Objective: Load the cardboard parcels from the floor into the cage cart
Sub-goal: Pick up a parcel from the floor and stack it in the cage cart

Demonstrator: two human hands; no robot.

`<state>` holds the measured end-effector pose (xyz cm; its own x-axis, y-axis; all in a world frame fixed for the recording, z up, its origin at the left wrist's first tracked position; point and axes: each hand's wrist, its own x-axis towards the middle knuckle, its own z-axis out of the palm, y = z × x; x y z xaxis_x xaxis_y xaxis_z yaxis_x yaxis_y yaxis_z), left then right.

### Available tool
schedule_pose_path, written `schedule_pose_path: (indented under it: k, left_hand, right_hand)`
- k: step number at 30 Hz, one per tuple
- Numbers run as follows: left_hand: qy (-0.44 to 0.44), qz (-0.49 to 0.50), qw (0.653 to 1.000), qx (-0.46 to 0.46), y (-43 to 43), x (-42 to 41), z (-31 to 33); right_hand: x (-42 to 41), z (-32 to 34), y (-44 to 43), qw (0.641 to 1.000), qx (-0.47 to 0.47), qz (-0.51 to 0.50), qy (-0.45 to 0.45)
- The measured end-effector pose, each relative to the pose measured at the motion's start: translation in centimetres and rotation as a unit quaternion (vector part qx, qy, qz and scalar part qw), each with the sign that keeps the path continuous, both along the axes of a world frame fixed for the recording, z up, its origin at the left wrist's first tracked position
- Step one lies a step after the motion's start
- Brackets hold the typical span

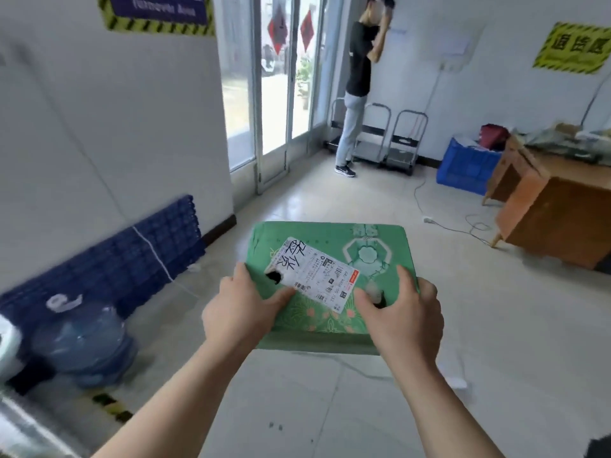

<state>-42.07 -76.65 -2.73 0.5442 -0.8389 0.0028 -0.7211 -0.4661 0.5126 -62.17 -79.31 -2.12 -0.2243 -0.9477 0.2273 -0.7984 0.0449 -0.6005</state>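
A flat green cardboard parcel (330, 246) with a white shipping label on top is held in the air in front of me, above the tiled floor. My left hand (238, 312) grips its near left corner, thumb on top by the label. My right hand (403, 309) grips the near right edge, thumb on the top face. The cage cart is not in sight.
A blue plastic pallet (109, 259) leans on the left wall above a water jug (86, 342). A person (357, 81) stands by the glass door near folded trolleys (400, 143). A blue crate (466, 166), a wooden desk (555, 213) and a floor cable (463, 226) are at right.
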Motion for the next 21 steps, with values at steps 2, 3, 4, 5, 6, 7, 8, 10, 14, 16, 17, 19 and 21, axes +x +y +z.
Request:
schedule_pose_path:
  k: [2,3,4,5,6,7,8,10,14,16,17,19,21]
  left_hand:
    - [0.002,0.045,0.999,-0.027,2.9,4.3,1.6]
    - [-0.001,0.068,0.997,-0.039,4.5,6.5,2.3]
    - [-0.006,0.092,0.994,-0.051,6.1,8.8,3.1]
    - [-0.014,0.118,0.991,-0.061,7.9,11.1,3.8]
    - [-0.022,0.143,0.987,-0.069,9.7,13.5,4.4]
    - [-0.03,0.17,0.982,-0.076,11.6,16.0,5.1]
    - [-0.037,0.194,0.977,-0.08,13.4,18.3,5.8]
    - [-0.051,0.244,0.965,-0.089,17.2,22.5,7.0]
    - [-0.078,0.338,0.933,-0.091,24.9,29.3,8.4]
    - [-0.078,0.386,0.915,-0.091,28.9,31.8,8.3]
    - [-0.077,0.41,0.904,-0.095,30.9,32.8,8.2]
    - [-0.081,0.459,0.879,-0.099,34.8,34.6,8.1]
    - [-0.089,0.504,0.853,-0.102,38.5,35.8,8.1]
  right_hand:
    - [4.8,1.7,0.7,0.999,-0.016,0.046,0.002]
    - [7.3,2.4,1.1,0.997,-0.019,0.07,0.002]
    - [10.0,3.1,1.7,0.995,-0.02,0.095,0.0]
    - [12.8,3.6,2.4,0.993,-0.019,0.12,-0.004]
    - [15.6,4.1,3.2,0.989,-0.019,0.145,-0.012]
    - [18.5,4.5,4.3,0.985,-0.02,0.171,-0.024]
    - [21.2,4.9,5.2,0.98,-0.023,0.195,-0.037]
    - [26.5,5.6,7.4,0.967,-0.028,0.245,-0.057]
    - [36.2,6.8,12.0,0.937,-0.024,0.343,-0.062]
    - [40.4,7.2,14.5,0.917,-0.028,0.393,-0.059]
    - [42.4,7.4,15.9,0.906,-0.029,0.419,-0.056]
    - [46.0,7.8,18.7,0.881,-0.028,0.47,-0.046]
    - [49.3,8.1,21.5,0.853,-0.023,0.52,-0.034]
